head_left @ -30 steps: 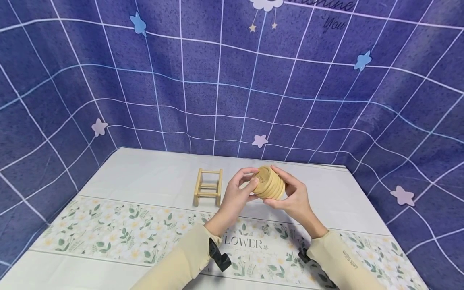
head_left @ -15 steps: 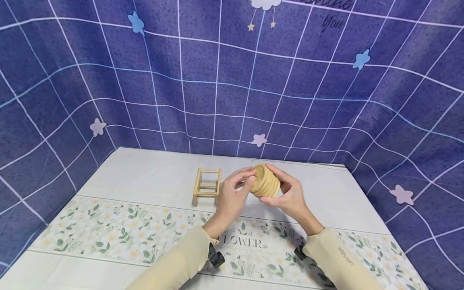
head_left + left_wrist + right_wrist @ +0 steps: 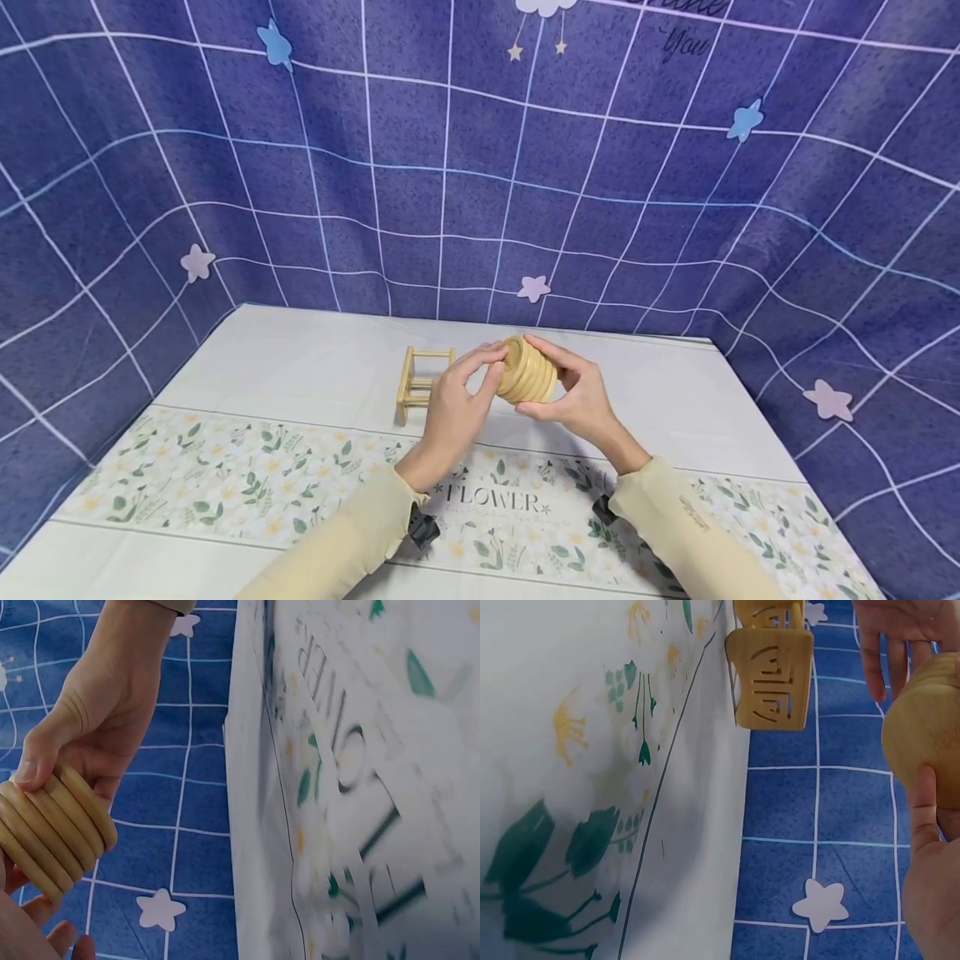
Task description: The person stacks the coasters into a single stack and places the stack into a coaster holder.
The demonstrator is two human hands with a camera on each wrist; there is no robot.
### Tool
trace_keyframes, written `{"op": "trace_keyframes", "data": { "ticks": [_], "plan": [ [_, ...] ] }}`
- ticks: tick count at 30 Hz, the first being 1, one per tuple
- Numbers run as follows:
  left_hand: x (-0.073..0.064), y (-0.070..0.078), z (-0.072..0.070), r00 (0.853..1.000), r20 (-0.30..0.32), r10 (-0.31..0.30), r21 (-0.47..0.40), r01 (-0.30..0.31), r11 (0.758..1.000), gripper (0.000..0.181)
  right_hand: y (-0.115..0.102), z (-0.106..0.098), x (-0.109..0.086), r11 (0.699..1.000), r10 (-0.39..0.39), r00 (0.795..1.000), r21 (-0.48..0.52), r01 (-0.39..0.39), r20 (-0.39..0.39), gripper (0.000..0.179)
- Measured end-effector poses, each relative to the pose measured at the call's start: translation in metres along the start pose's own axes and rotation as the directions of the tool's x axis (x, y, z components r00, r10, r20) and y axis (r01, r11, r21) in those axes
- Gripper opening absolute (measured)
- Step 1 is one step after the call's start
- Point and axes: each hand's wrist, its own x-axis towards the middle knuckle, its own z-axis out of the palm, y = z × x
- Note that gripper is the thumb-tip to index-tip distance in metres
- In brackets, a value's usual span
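A stack of several round wooden coasters (image 3: 534, 377) is held tilted above the table between both hands. My right hand (image 3: 587, 404) grips it from the right, thumb below and fingers over the top edge. On the other side, the thumb and fingertips of my left hand (image 3: 456, 408) meet at the face of the leftmost coaster. The coasters' rounded rims line up in the left wrist view, under the right thumb (image 3: 36, 761). Behind my left hand stands a small wooden rack (image 3: 407, 387) with thin crossbars, partly hidden; its slotted end panel (image 3: 772, 679) shows in the right wrist view.
A white table cover (image 3: 315, 350) with a flower-printed band and the word FLOWER lies under the arms. Behind it hangs a blue grid-patterned curtain (image 3: 405, 208) with stars, which also closes off both sides.
Both hands have moved left together with the coaster stack, toward the rack, and now cover more of it. The stack has turned a little, its end face pointing further left.
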Motion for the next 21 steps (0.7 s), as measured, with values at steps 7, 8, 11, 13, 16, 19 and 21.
{"op": "trace_keyframes", "data": {
  "ticks": [7,8,11,13,16,19,21],
  "plan": [
    [0.003,-0.007,-0.012,1.000,-0.012,-0.003,0.053,0.004,0.999,0.024,0.000,0.011,0.010,0.998,0.054,0.998,-0.017,-0.054,0.023,0.091],
    [0.003,-0.007,-0.013,1.000,-0.014,-0.002,0.057,0.003,0.998,0.024,-0.001,0.011,0.012,0.998,0.063,0.998,-0.023,-0.062,0.030,0.091],
    [0.004,-0.010,-0.017,1.000,-0.016,-0.003,0.072,0.004,0.997,0.025,-0.001,0.014,0.017,0.996,0.083,0.995,-0.038,-0.081,0.049,0.091],
    [0.004,-0.012,-0.019,1.000,-0.013,-0.003,0.078,0.004,0.997,0.026,-0.002,0.016,0.021,0.994,0.097,0.993,-0.050,-0.094,0.063,0.091],
    [0.005,-0.016,-0.023,1.000,-0.001,-0.005,0.080,0.005,0.997,0.028,-0.002,0.018,0.026,0.993,0.108,0.991,-0.063,-0.103,0.084,0.090],
    [0.005,-0.019,-0.027,1.000,0.007,-0.012,0.081,0.012,0.997,0.028,-0.002,0.021,0.031,0.992,0.112,0.989,-0.071,-0.105,0.101,0.090],
    [0.006,-0.021,-0.030,1.000,0.009,-0.017,0.084,0.016,0.996,0.028,-0.001,0.023,0.035,0.992,0.110,0.988,-0.077,-0.101,0.110,0.089]
  ]
}}
